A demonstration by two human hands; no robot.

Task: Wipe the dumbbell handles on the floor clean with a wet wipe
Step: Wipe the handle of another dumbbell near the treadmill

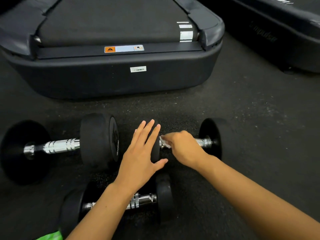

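Three black dumbbells with chrome handles lie on the dark rubber floor. The right dumbbell (210, 137) is under both hands. My left hand (142, 153) rests flat, fingers straight, on its left weight head. My right hand (181, 146) curls round its chrome handle (203, 142) and holds a white wet wipe (164, 142) against it; only a corner of the wipe shows. A large dumbbell (60, 146) lies to the left. A smaller dumbbell (145, 200) lies nearer me, partly hidden by my left forearm.
The rear end of a treadmill (110, 75) stands just beyond the dumbbells. A second machine base (277, 35) sits at the back right. A green packet (50, 236) peeks in at the bottom left edge. Open floor stretches to the right.
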